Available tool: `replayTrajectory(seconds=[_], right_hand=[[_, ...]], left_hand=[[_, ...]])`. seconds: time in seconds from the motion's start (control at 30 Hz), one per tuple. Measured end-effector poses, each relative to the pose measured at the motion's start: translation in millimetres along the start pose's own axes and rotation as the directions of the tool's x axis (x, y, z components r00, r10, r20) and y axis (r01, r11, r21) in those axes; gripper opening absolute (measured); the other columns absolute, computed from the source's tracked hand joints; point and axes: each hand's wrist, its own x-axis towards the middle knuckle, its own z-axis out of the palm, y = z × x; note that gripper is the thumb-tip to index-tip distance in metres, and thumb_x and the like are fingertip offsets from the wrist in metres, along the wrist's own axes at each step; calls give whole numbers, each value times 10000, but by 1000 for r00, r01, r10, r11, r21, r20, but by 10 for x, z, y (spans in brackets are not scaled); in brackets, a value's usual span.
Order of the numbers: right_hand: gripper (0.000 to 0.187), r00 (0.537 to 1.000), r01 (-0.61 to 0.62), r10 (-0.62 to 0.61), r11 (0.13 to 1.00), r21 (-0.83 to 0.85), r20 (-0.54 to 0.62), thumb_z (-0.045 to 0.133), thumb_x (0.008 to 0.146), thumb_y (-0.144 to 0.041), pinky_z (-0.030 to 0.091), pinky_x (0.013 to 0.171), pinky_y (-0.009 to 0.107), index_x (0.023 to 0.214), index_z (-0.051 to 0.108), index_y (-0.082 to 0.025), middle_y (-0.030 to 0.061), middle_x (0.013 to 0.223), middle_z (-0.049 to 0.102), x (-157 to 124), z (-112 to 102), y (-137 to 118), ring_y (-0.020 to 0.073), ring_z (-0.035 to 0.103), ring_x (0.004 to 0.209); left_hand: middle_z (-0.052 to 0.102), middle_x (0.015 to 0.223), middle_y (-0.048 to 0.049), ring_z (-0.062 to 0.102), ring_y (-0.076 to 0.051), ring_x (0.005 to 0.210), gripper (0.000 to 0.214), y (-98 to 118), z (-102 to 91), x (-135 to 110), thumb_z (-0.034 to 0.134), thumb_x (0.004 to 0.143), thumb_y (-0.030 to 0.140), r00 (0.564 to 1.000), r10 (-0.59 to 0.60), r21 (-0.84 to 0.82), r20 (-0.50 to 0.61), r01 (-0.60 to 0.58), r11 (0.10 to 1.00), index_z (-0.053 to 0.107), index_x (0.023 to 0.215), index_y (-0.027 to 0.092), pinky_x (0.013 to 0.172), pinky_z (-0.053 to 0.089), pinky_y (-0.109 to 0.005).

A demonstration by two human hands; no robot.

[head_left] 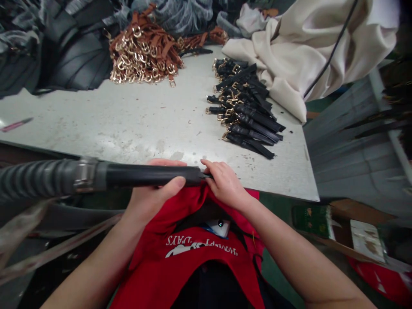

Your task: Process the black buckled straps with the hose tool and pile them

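Note:
A straight black tube (151,175), clamped to a ribbed grey hose (38,180), reaches in from the left above my lap. My left hand (154,195) is closed round it, thumb along the near side and fingers over the far side. At the tube's right end my right hand (227,184) is closed, fingertips pinched on a thin dark piece (207,176) at the tube's mouth. Most of that piece is hidden, so its kind does not show. Beyond my hands lies a pile of short black straps (251,116) with gold buckles on the table.
The pale worktable (154,116) carries a heap of brown buckled straps (144,51), dark sheet pieces (71,47) and cream fabric (283,51). A pink-and-dark pen-like tool (16,124) lies at left. An open cardboard box (341,231) stands on the floor at right.

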Motion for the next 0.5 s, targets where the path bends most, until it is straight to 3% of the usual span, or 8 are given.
replayTrajectory(seconds=[0.1, 0.27, 0.4, 0.5], right_hand=[[523, 1000, 11, -11, 1000, 5, -15, 443, 848, -95, 460, 912, 458, 1368, 487, -128, 152, 1101, 670, -2, 8, 11, 270, 577, 990], [519, 1000, 26, -26, 999, 27, -11, 447, 863, -101, 465, 917, 465, 1380, 481, -136, 145, 1074, 676, -5, 18, 23, 270, 581, 989], [541, 999, 24, -24, 1000, 13, -25, 461, 854, -96, 462, 918, 471, 1391, 471, -161, 148, 1139, 664, -12, 26, 33, 275, 582, 1010], [473, 1000, 13, -13, 1000, 4, -24, 465, 876, -118, 466, 900, 453, 1345, 513, -152, 134, 1069, 678, -8, 38, 35, 264, 585, 971]], left_hand=[[750, 960, -46, 687, -262, 913, 253, 31, 14, 44, 788, 708, 343, 991, 85, 123, 103, -98, 988, 713, 922, 229, 913, 532, -430], [750, 966, -57, 693, -268, 895, 208, 46, 24, 64, 747, 751, 349, 991, 120, 141, 53, -126, 982, 718, 924, 236, 871, 549, -424], [751, 929, -51, 693, -245, 849, 222, 25, 73, 68, 783, 698, 304, 990, 103, 121, 93, -114, 986, 719, 896, 228, 804, 559, -382], [744, 805, -47, 659, -193, 674, 216, 13, -60, 104, 796, 659, 320, 996, 55, -80, -67, -60, 995, 709, 813, 196, 564, 529, -287]])
